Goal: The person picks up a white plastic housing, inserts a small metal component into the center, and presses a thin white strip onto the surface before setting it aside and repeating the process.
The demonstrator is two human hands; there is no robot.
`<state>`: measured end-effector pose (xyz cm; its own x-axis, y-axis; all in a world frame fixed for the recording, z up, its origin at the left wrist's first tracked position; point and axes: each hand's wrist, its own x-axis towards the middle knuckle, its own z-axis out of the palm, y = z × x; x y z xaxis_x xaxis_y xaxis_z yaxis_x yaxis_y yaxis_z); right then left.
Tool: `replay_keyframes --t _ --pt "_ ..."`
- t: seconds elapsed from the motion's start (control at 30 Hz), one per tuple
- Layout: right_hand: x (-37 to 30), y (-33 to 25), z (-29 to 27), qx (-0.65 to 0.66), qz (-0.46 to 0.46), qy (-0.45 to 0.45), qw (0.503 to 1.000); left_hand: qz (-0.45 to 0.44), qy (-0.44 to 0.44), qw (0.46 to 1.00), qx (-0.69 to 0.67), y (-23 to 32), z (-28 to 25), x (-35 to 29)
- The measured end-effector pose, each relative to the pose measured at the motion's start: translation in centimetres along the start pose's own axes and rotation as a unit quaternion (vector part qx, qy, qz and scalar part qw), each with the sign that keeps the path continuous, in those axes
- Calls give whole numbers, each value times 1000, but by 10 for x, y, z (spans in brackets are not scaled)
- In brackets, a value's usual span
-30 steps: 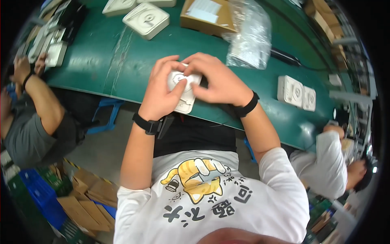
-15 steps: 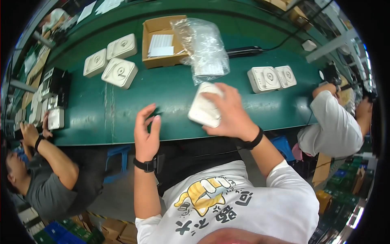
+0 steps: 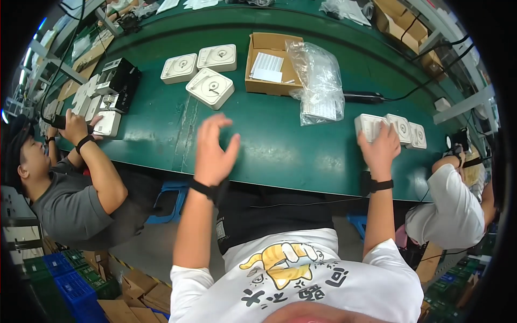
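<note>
"Head view: any writing?"
"I see dark lettering (image 3: pixel 309 293) on the shirt (image 3: pixel 350 301)."
"Changes?"
"White box (image 3: pixel 367 121) now sits farther right, beside two boxes (image 3: pixel 418 136); right hand (image 3: pixel 380 149) touches it, grip unclear; left hand (image 3: pixel 214 149) hovers, fingers apart."

A green workbench (image 3: pixel 280 145) carries three white cases (image 3: pixel 209 92) left, a cardboard box (image 3: pixel 265 88) and plastic bag (image 3: pixel 321 81) far centre, three matching cases (image 3: pixel 400 129) right.

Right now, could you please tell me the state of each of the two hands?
Left hand: open, holding nothing.
Right hand: on the white square unit; whether it grips firmly or loosely cannot be told.
</note>
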<state>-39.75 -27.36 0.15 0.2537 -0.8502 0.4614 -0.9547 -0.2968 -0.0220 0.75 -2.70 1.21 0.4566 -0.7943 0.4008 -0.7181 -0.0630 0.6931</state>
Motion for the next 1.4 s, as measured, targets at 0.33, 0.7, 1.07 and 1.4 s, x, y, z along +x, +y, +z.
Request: replay_keyframes --t 0.33,0.7,1.07,1.4 --pt "69 -173 -66 420 -334 19 843 59 -44 945 318 -64 -6 51" --pt "204 -280 63 270 -345 -318 841 6 23 979 202 -1 1 -28" --pt "244 -277 56 211 -310 -486 789 -5 2 987 159 -6 11 -51" --pt "237 -298 56 265 -490 -187 809 1 11 984 177 -4 15 -48"
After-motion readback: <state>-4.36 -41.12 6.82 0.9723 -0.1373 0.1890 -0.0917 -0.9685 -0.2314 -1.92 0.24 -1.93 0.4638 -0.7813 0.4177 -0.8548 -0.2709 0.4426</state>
